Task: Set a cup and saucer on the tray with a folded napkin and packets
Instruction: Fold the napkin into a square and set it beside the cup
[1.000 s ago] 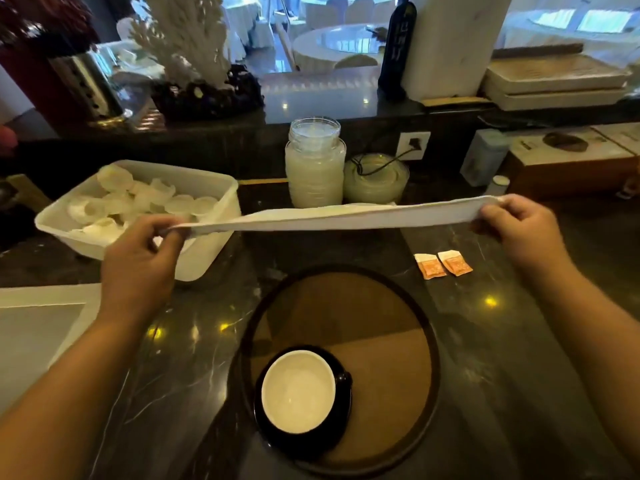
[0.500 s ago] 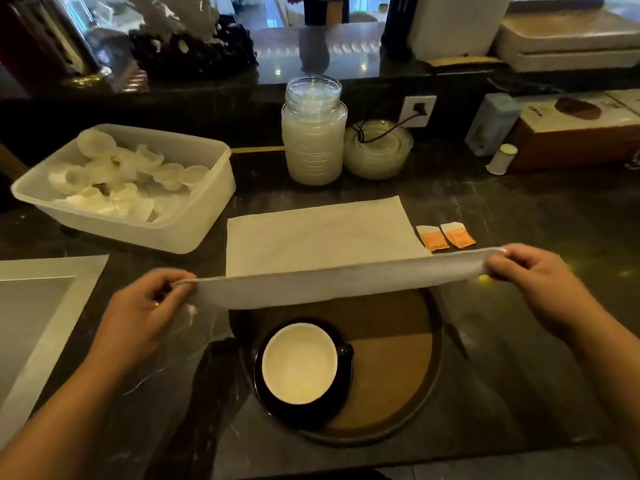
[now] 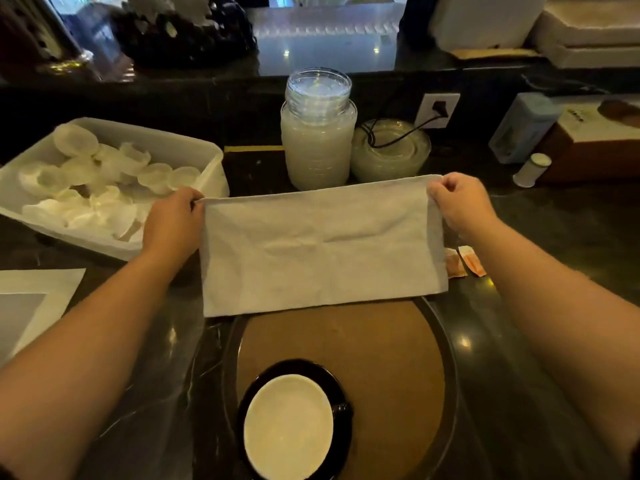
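While the head camera looks down over a dark marble counter [image 3: 540,237], a white napkin [image 3: 322,251] lies spread as a wide rectangle just beyond the round tray [image 3: 450,368], its near edge overlapping the tray's far rim. The left hand [image 3: 173,226] is closed in a pinch on the napkin's far left corner, and the right hand [image 3: 457,202] is closed in the same way on the far right corner; each holds only the cloth. Whether the far edge is lifted off the counter or pressed flat, the view does not settle.

On the tray's brown surface, toward its near left part, a black saucer [image 3: 311,368] carries a cup [image 3: 289,427] with a white inside, its dark handle turned to the right. Two orange packets [image 3: 467,263] lie on the counter just right of the napkin, partly hidden under the right forearm and outside the tray.

To the left stands a white plastic tub [image 3: 211,174] filled with pale, crumpled paper cups. Behind the napkin stand a glass jar [image 3: 317,133] and a stack of clear dishes [image 3: 391,150] with a black cord across it.
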